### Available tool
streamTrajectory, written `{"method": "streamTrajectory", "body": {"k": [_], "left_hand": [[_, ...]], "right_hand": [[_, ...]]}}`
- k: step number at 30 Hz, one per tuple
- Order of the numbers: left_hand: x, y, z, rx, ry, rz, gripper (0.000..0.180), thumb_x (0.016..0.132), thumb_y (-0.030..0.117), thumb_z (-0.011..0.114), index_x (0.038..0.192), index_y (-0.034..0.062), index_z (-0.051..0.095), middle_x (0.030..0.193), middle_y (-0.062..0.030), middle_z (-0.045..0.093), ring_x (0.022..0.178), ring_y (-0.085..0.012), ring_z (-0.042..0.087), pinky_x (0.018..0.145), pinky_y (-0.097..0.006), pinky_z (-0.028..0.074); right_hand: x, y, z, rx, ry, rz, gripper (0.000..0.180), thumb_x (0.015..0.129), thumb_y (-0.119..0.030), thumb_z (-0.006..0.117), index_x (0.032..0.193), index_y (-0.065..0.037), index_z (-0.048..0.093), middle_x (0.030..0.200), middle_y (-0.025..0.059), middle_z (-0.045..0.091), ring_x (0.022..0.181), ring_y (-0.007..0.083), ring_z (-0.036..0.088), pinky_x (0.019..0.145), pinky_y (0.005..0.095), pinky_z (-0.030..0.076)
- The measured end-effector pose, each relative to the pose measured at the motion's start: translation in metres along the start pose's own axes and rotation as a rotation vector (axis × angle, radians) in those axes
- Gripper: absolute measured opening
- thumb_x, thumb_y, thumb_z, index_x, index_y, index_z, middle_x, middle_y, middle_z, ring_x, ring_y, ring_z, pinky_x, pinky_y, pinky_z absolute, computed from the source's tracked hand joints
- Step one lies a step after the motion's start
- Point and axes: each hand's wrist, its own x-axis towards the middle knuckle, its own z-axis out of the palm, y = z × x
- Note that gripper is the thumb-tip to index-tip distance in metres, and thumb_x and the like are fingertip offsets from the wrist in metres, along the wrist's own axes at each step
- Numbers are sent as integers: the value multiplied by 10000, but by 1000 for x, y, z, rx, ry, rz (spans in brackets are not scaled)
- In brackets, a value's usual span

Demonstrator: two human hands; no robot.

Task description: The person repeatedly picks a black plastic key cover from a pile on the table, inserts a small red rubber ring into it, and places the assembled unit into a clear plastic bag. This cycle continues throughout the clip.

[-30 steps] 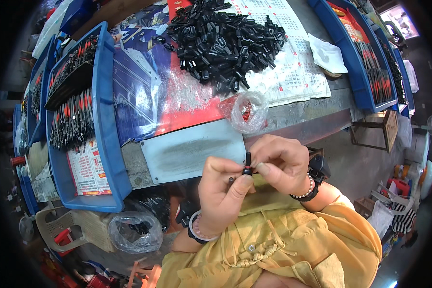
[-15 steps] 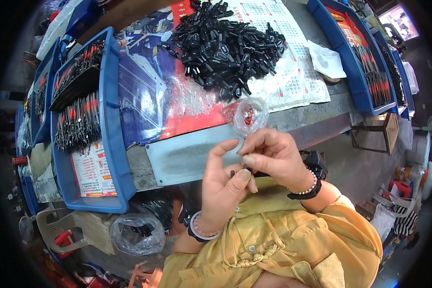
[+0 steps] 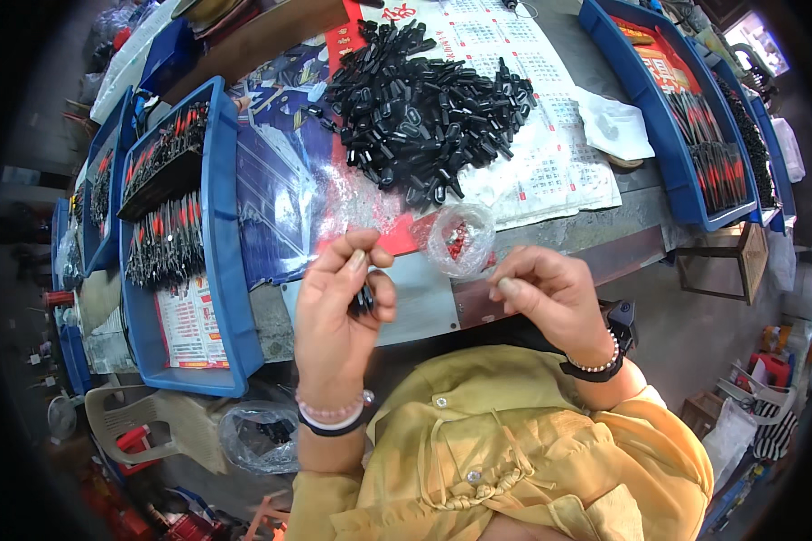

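My left hand (image 3: 338, 307) is raised over the near edge of the table, its fingers curled round a small black plastic piece (image 3: 362, 302). Thumb and forefinger meet at the tips, and whatever may be between them is too small to make out. My right hand (image 3: 555, 293) is apart from it on the right, thumb and fingers pinched together; what they hold, if anything, cannot be seen. Between the hands, slightly farther off, stands a clear plastic bag (image 3: 438, 245) with small red pieces (image 3: 457, 240) inside. Beyond it lies a large heap of black plastic pieces (image 3: 429, 113).
A pale metal plate (image 3: 415, 290) lies at the table's near edge. Blue trays (image 3: 221, 298) on the left and a blue tray (image 3: 636, 90) on the right hold rows of black-and-red parts. A white paper-like piece (image 3: 615, 124) lies right of the heap. Below left stands a beige chair (image 3: 185, 428).
My hands were close together in front of my body and have separated. The left has moved left and up with the black piece; the right has shifted slightly right.
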Motion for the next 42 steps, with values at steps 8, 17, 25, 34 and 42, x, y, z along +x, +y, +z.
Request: {"method": "streamTrajectory", "body": {"k": [8, 17, 25, 34, 42], "left_hand": [[58, -11, 9, 1508, 75, 537, 175, 815, 126, 682, 937, 5, 650, 603, -99, 594, 507, -246, 539, 514, -360, 414], [81, -20, 5, 1815, 171, 556, 127, 791, 145, 625, 801, 20, 642, 713, -201, 649, 683, -398, 631, 638, -475, 491], [5, 1, 2, 1430, 124, 314, 95, 792, 81, 654, 817, -4, 620, 607, -83, 585, 524, -169, 546, 517, -292, 431], [-52, -1, 19, 1076, -203, 219, 182, 802, 2, 678, 963, -2, 593, 649, 28, 571, 560, -7, 480, 521, -175, 392], [-49, -38, 14, 426, -199, 259, 362, 854, -84, 593, 1211, -36, 556, 975, -42, 574, 824, -79, 557, 724, -195, 450]], "right_hand": [[-13, 11, -11, -173, -79, -71, 75, 880, -70, 619, 906, -1, 631, 840, 75, 644, 715, 133, 598, 641, 257, 466], [-14, 14, -14, -306, -148, -184, 78, 857, -58, 624, 908, 0, 634, 847, 112, 641, 730, 236, 620, 662, 316, 485], [-3, 6, 0, -238, -87, -99, 218, 864, -96, 612, 1065, -12, 598, 868, 137, 622, 712, 256, 618, 662, 337, 490], [10, -2, 10, -34, -301, -105, 253, 868, -69, 641, 1102, 0, 576, 875, 73, 618, 706, 101, 613, 634, 246, 489], [-7, 5, 29, 529, -163, 229, 163, 907, -73, 621, 1025, -12, 527, 843, 54, 613, 720, 74, 592, 601, 197, 480]]}}
